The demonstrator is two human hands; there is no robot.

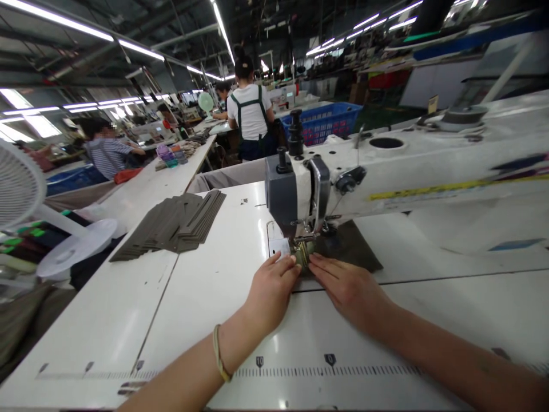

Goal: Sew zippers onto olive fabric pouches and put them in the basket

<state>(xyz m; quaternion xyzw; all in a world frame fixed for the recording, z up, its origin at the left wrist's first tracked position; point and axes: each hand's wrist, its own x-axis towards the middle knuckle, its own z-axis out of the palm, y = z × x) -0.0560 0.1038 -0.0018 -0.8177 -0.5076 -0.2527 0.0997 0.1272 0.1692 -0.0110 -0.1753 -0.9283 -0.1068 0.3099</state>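
Farther back, upper centre, a blue crate (328, 121) holds unclear contents; both flat, open hands, left hand (271, 290) and right hand (349, 289), press a dark fabric piece (349, 246).

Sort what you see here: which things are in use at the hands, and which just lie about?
In use: left hand, right hand, dark fabric, small part, sewing machine.

Lying about: stack of pieces, fan, blue crate.

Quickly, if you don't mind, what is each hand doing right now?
Left hand: flat, fingers pressing the small striped piece at the needle; gripping nothing.
Right hand: flat on the dark fabric piece, fingertips at the same spot; gripping nothing.
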